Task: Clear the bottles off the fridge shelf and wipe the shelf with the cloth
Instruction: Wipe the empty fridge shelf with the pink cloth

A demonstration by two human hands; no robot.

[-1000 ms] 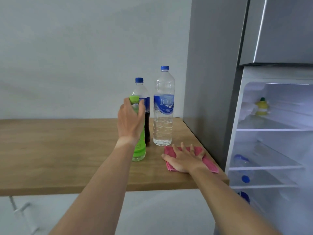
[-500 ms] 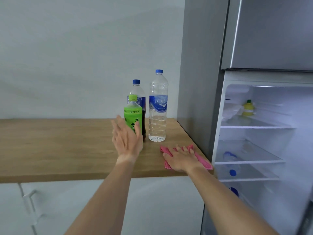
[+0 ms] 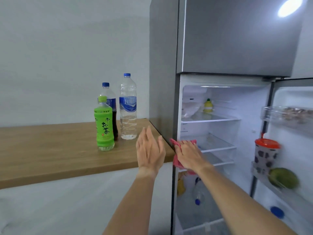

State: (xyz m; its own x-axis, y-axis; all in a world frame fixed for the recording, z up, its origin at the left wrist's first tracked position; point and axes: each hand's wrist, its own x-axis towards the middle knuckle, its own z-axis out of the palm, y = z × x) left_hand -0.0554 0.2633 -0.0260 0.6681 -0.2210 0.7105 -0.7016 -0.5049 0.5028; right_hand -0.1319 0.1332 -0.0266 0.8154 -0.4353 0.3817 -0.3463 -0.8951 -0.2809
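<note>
Three bottles stand on the wooden counter: a green tea bottle in front, a dark cola bottle behind it, and a tall clear water bottle to the right. My left hand hovers open over the counter's right corner, holding nothing. My right hand grips the pink cloth at the fridge's opening, in front of the bare glass middle shelf.
The fridge stands open on the right. A small yellow bottle sits on its upper shelf, and bottles lie lower down. The door rack holds an orange-lidded cup and a green fruit.
My left hand let go of the green tea bottle and drew away to the right. My right hand picked the pink cloth off the counter and carried it to the fridge.
</note>
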